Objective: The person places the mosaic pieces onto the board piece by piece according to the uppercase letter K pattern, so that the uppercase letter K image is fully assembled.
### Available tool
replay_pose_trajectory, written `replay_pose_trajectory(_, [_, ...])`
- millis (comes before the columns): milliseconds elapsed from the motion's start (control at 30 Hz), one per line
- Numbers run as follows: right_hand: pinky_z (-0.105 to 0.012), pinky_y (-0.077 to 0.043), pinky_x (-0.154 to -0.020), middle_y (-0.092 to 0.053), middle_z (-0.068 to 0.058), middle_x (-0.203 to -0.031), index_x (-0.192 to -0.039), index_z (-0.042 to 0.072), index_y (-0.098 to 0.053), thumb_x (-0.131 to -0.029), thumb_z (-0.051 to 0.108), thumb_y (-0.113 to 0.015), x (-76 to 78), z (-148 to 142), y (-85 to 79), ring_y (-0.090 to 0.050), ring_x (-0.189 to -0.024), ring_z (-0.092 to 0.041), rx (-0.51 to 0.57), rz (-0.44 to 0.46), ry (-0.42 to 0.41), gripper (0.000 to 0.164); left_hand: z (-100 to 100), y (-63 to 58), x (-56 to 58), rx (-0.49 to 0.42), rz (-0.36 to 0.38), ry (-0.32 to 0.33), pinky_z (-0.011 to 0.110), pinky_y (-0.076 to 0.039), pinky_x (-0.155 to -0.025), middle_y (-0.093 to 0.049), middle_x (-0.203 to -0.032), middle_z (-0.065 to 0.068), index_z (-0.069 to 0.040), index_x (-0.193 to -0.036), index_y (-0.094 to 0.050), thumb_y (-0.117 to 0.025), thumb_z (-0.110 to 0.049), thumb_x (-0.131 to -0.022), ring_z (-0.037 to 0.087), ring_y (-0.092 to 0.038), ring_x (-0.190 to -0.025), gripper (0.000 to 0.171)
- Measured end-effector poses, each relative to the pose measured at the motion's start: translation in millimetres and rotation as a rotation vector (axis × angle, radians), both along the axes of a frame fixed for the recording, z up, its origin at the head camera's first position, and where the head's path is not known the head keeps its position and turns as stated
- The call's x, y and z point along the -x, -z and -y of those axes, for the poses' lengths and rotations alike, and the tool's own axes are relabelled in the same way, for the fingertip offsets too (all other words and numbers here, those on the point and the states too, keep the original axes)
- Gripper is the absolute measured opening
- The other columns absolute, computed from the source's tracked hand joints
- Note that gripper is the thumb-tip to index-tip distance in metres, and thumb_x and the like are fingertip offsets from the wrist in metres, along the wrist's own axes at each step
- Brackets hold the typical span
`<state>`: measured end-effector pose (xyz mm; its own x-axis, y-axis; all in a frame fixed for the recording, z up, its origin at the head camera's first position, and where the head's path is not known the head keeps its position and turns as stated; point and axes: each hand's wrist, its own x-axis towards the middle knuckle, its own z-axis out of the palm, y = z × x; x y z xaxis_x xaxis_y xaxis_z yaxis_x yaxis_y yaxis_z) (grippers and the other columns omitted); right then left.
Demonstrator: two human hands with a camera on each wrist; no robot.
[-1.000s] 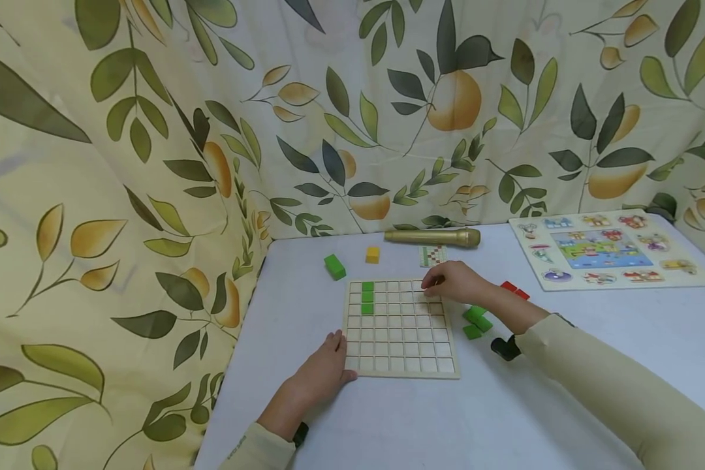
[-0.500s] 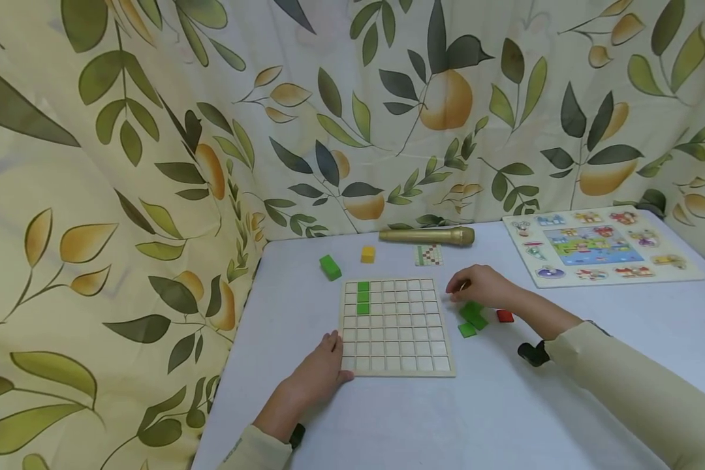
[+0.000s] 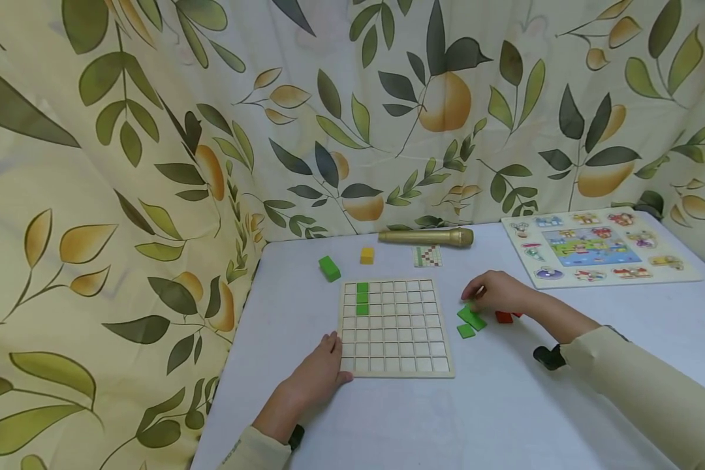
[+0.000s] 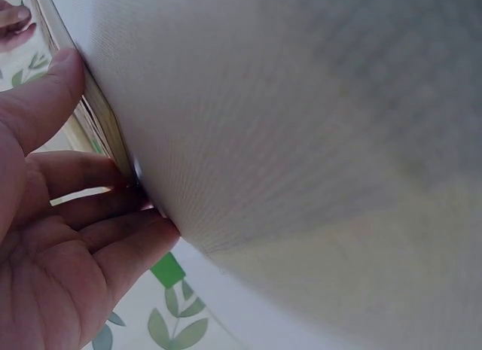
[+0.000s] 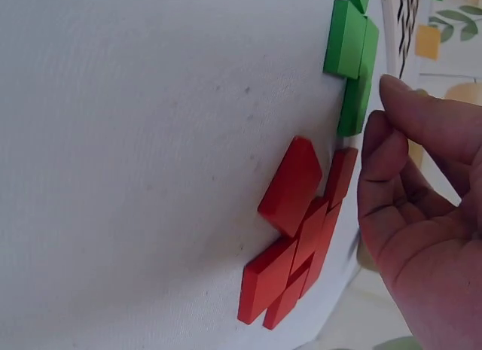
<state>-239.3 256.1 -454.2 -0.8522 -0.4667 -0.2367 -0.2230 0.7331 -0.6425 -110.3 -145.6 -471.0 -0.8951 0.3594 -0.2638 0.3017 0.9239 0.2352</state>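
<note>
A wooden grid board (image 3: 396,329) lies on the white table. Green tiles (image 3: 362,298) fill several cells in its second column from the left, at the top. My left hand (image 3: 318,371) rests at its lower left corner, fingers along the left edge, thumb by the front edge. In the left wrist view, those fingers (image 4: 120,248) are mostly straight. My right hand (image 3: 499,292) hovers right of the board, by loose green tiles (image 3: 472,318). In the right wrist view its thumb and forefinger are close together, with nothing visible between them. Red tiles (image 5: 290,188) lie below that hand.
Behind the board are a green block (image 3: 329,268), a yellow block (image 3: 367,255), a patterned card (image 3: 427,256) and a gold microphone (image 3: 425,237). A picture puzzle board (image 3: 678,277) lies at the back right. A leaf-printed curtain (image 3: 305,130) hangs along the table's back and left.
My right hand has moved from the board's upper right corner rightward to the loose green tiles. The left hand stays at the board's corner. The head view has shifted slightly.
</note>
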Motion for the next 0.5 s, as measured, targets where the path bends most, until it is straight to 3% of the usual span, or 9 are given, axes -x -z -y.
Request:
replay_pose_trajectory(300, [-0.041,-0.052,-0.084,-0.071,-0.006,-0.104,-0.107,0.003,-0.075,-0.082,-0.001,-0.075,-0.2,-1.7,0.6,-0.060,-0.093,-0.022,-0.038,-0.012,-0.038,0.026,-0.5,-1.1,1.0,0.021,-0.001,0.006,0.043,-0.038,-0.113,-0.032,-0.158,0.025,0.012,-0.149,-0.037,-0.065,-0.038,-0.098,0.037,-0.030,-0.147,0.076])
replay_pose_trajectory(500, [-0.045,-0.052,-0.086,-0.069,-0.004,-0.101,-0.105,0.004,-0.076,-0.082,-0.001,-0.074,-0.1,-0.6,0.1,-0.059,-0.092,-0.023,-0.057,-0.013,-0.032,0.023,-0.6,-0.2,0.2,0.009,0.002,0.000,0.043,-0.037,-0.113,-0.032,-0.158,0.026,0.012,-0.149,-0.037,-0.065,-0.038,-0.097,0.037,-0.029,-0.147,0.077])
